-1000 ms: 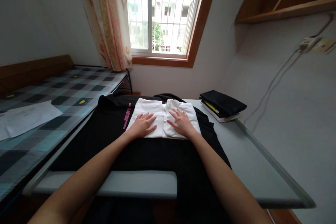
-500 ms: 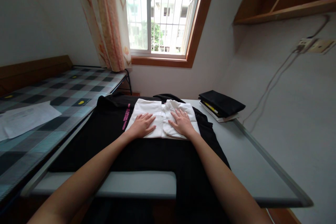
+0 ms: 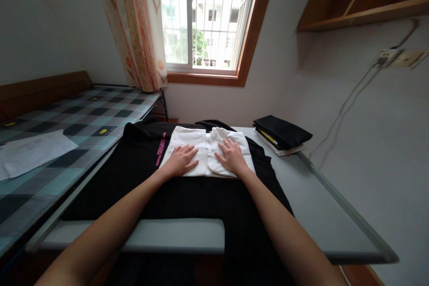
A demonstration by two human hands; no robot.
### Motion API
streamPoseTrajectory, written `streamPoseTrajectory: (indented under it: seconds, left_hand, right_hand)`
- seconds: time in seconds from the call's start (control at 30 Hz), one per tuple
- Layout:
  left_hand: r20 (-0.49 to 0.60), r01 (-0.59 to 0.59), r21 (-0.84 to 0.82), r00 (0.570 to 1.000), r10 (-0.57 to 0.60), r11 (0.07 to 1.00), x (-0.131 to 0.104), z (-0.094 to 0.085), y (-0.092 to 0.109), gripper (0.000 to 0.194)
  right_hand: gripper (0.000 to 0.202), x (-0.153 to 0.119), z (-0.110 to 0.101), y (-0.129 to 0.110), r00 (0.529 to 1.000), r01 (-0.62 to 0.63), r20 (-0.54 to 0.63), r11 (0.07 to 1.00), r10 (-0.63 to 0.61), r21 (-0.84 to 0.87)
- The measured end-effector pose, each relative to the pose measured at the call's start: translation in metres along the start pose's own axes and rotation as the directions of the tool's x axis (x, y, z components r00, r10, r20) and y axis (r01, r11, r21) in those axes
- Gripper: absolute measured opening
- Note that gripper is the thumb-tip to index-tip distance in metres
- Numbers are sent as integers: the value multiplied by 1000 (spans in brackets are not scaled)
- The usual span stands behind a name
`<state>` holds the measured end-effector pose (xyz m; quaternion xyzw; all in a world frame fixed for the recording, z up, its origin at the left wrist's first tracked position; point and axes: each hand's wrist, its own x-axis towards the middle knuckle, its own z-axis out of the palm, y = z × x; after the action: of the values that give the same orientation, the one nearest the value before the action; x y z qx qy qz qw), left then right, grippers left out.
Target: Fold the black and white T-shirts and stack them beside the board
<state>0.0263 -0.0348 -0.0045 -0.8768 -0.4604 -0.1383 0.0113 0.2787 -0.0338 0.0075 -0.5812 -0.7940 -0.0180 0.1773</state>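
A folded white cloth (image 3: pixel 192 136) lies on a spread black garment (image 3: pixel 187 196) with pink lettering along its left part. My left hand (image 3: pixel 181 160) rests flat on the left half of the white cloth, fingers spread. On the right half, which looks more wrinkled, my right hand (image 3: pixel 232 156) lies flat with its fingers apart. A seam or gap runs down the cloth between the two hands. The black garment covers much of the white table (image 3: pixel 335 219) and hangs over its near edge.
A black folder-like stack (image 3: pixel 283 132) sits at the table's back right. To the left is a bed with a checked cover (image 3: pixel 83 116) and paper sheets (image 3: pixel 36 152). A curtain and window are behind; a wooden shelf (image 3: pixel 365 20) juts out at upper right.
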Motion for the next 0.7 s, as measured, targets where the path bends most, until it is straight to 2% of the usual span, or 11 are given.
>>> streamPoseTrajectory:
  seconds: [0.13,0.2,0.33,0.4,0.57,0.7]
  left_hand:
    - [0,-1,0,1000,1,1000,0,0,0,52]
    - [0,-5,-1,1000,5,1000,1,1,0,52]
    - [-8,-10,3,1000,10,1000,1,3,-2,52]
    - [-9,-17,10,1000,17,1000,1,4,-3,52]
    - [-49,-32,7,998,32,999,-1,-3,2,49]
    - [-55,-176,-76,984,172,982,-3,-16,18,45]
  right_hand:
    - [57,0,-1,-8,993,74,-88,997,-72,18]
    - [59,0,-1,-11,994,101,-35,995,-100,24]
    - [62,0,-1,-14,981,115,158,993,-116,14]
    - [62,0,-2,-14,972,114,207,993,-112,1]
    - [59,0,-5,-14,967,103,236,995,-99,-6]
    - [59,-1,-4,-13,970,99,221,995,-98,8]
